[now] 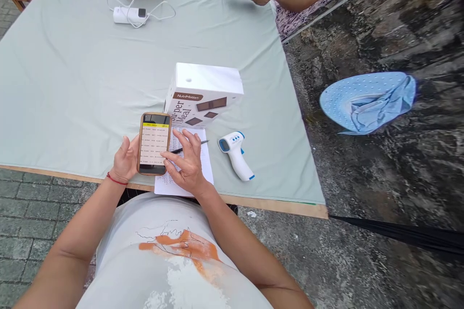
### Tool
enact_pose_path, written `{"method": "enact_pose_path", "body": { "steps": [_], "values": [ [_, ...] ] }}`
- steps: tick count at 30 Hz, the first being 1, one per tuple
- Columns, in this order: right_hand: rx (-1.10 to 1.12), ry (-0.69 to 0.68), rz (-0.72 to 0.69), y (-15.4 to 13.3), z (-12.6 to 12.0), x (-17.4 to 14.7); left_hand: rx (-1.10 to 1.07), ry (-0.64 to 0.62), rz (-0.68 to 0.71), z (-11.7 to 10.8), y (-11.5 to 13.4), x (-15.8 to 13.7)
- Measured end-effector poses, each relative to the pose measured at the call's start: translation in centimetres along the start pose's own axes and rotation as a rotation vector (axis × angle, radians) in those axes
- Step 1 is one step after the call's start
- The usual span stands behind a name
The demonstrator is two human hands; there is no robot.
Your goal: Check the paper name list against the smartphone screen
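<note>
cloth-covered table (72,87) | brick paving (29,212) | what seems a rough stone wall (391,174)

White lettering on the brown label (188,96) of the white box (213,78) reads "NutriMotion". Sideways below it stands "ou-per Meal" in dark letters – the start of the first word is hidden. The smartphone (155,145) shows rows of print under a yellow band, too small to read – likewise the lines on the paper sheet (207,164) and the blue marks on the infrared thermometer (239,160).
</note>
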State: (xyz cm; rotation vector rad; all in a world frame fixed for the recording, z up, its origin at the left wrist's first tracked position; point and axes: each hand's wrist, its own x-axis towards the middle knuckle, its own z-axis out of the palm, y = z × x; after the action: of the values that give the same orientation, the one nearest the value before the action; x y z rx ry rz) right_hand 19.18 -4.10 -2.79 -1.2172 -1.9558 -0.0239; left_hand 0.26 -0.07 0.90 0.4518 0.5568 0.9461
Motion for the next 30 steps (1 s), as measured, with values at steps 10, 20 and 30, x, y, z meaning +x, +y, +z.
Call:
{"method": "enact_pose_path", "body": {
  "steps": [10,20,30],
  "values": [
    [-0.045,-0.009,-0.035,-0.11,-0.09,0.19,0.058,-0.078,0.034,-0.53,-0.15,0.02],
    [-0.018,0.048,-0.021,0.38,0.43,0.69,-0.015,-0.025,0.017,-0.69,-0.2,0.09],
    [0.013,0.019,0.018,0.7,0.65,0.58,0.021,-0.047,0.016,-0.47,-0.09,0.08]
  ]
}}
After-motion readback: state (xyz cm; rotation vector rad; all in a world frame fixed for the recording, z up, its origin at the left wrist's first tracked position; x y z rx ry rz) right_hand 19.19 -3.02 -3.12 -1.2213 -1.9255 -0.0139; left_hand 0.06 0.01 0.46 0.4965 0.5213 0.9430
